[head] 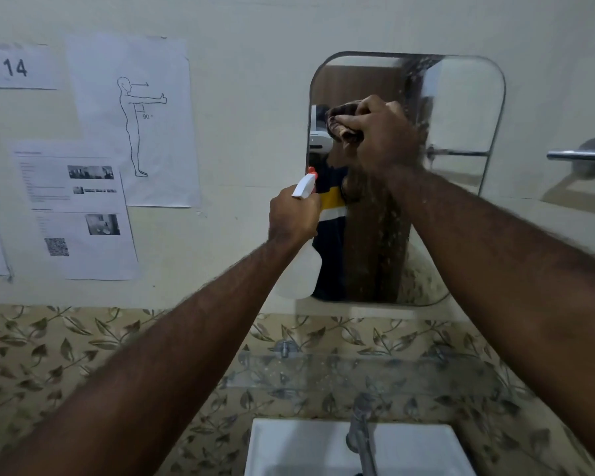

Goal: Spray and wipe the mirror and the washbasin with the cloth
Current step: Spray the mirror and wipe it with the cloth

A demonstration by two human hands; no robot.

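A rounded rectangular mirror [461,108] hangs on the cream wall, wet with droplets down its middle. My right hand [382,132] presses a bunched dark brown cloth [340,127] against the upper left part of the glass. My left hand [294,214] grips a translucent white spray bottle [304,266] with a white trigger head and orange nozzle, held upright at the mirror's left edge. The white washbasin [289,448] lies at the bottom of the view, below both arms.
A metal tap [361,438] rises over the basin. A glass shelf [323,372] juts from the leaf-patterned tiles under the mirror. A chrome towel bar [581,155] sticks out at the right. Printed sheets [131,121] are taped to the wall on the left.
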